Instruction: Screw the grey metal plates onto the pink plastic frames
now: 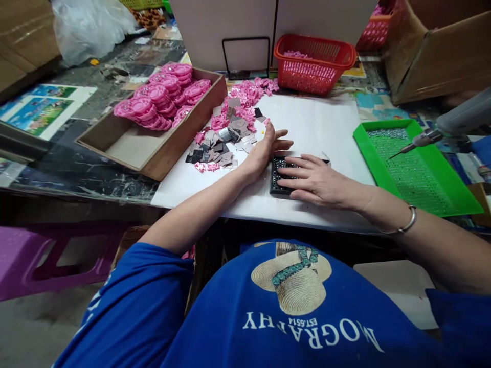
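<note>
A small black tray [275, 185] with rows of little shiny pieces lies on the white board [314, 120]. My right hand [312, 179] rests palm down over it, fingers spread across its top. Beside the tray's left edge, my left hand [265, 151] stands on its side with fingers apart and nothing held. Just left of that hand lies a loose pile of grey and black square plates [226, 140], with small pink plastic parts [245, 97] heaped behind them.
A wooden box [184, 135] of stacked pink pieces stands at left. A red basket [314, 61] is behind the board. At right, a powered screwdriver [429, 137] hangs over a green tray [448, 176] of small metal pieces. A cardboard box [441, 61] sits at back right.
</note>
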The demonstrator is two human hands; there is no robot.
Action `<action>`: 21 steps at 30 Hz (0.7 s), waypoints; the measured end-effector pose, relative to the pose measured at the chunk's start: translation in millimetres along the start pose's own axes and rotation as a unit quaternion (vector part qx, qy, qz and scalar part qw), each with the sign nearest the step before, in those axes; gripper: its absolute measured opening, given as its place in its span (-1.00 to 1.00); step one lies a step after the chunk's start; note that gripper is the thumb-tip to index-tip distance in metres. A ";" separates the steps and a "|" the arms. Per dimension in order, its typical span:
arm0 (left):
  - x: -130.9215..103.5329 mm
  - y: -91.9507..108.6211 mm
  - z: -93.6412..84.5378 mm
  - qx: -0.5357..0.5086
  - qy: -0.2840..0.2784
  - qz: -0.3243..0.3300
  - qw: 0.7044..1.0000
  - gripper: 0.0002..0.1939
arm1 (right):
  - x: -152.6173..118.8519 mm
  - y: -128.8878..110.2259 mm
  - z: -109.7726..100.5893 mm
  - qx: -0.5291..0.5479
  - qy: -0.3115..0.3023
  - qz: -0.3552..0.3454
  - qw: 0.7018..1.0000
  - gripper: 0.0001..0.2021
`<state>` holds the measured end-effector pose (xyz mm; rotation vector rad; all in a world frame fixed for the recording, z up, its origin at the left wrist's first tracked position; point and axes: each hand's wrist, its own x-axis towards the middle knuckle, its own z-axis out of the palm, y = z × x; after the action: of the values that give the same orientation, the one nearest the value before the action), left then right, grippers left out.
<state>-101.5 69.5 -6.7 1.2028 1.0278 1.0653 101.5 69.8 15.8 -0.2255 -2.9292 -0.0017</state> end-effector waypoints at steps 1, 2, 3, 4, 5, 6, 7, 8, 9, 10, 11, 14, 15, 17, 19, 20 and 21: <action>-0.3 -0.3 0.1 -0.002 0.000 0.000 1.000 -0.07 | -0.4 0.9 -0.4 -0.013 0.008 0.020 1.000 -0.59; -0.6 -0.7 0.1 -0.002 -0.001 -0.001 1.000 -0.06 | -1.6 1.7 -2.1 -0.020 0.019 0.040 0.999 -0.59; -0.9 -1.4 0.0 -0.003 -0.004 -0.003 1.000 -0.05 | -3.6 2.3 -5.1 -0.018 0.035 0.058 0.998 -0.60; -1.2 -2.0 -0.1 -0.002 -0.007 -0.005 1.000 -0.05 | -6.5 2.4 -9.1 -0.009 0.055 0.077 0.995 -0.62; -1.6 -2.7 -0.2 -0.001 -0.012 -0.005 1.000 -0.05 | -10.4 1.8 -13.5 0.004 0.081 0.096 0.992 -0.64; -2.1 -3.4 -0.4 0.002 -0.016 -0.003 1.000 -0.05 | -15.0 0.4 -17.7 0.020 0.105 0.116 0.987 -0.68; -2.7 -3.9 -0.5 0.005 -0.020 0.001 1.000 -0.06 | -20.0 -2.0 -21.1 0.032 0.126 0.131 0.983 -0.72; -3.3 -4.3 -0.5 0.008 -0.023 0.005 1.000 -0.07 | -25.2 -5.1 -23.1 0.038 0.138 0.137 0.980 -0.75; -3.9 -4.4 -0.4 0.011 -0.025 0.010 1.000 -0.07 | -30.3 -8.9 -23.5 0.035 0.140 0.131 0.981 -0.77; -4.6 -4.3 -0.3 0.015 -0.026 0.014 0.999 -0.08 | -34.8 -13.0 -22.4 0.023 0.135 0.116 0.984 -0.78; -5.4 -4.1 0.0 0.020 -0.027 0.020 0.999 -0.08 | -38.7 -17.1 -19.9 0.003 0.127 0.099 0.987 -0.76; -9.5 -2.5 1.4 0.054 -0.031 0.044 0.997 -0.07 | -46.2 -26.1 -10.1 -0.063 0.116 0.084 0.988 -0.77; -11.4 -1.9 1.9 0.072 -0.033 0.052 0.996 -0.07 | -47.9 -27.5 -7.6 -0.074 0.116 0.092 0.986 -0.78; -15.7 -0.5 2.4 0.109 -0.039 0.063 0.991 -0.08 | -51.0 -28.0 -5.4 -0.079 0.107 0.109 0.985 -0.80; -18.9 1.7 2.0 0.140 -0.046 0.066 0.987 -0.08 | -55.0 -26.3 -6.0 -0.077 0.092 0.117 0.986 -0.80; -19.5 3.4 1.5 0.151 -0.052 0.064 0.985 -0.07 | -57.5 -25.0 -6.9 -0.077 0.084 0.119 0.986 -0.79; -19.2 5.8 0.9 0.159 -0.059 0.063 0.983 -0.06 | -60.3 -23.4 -8.0 -0.077 0.078 0.120 0.987 -0.79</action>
<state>-104.9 50.8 0.0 1.5885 1.0669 0.9346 157.9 37.4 11.8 -0.5748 -2.7289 -0.1997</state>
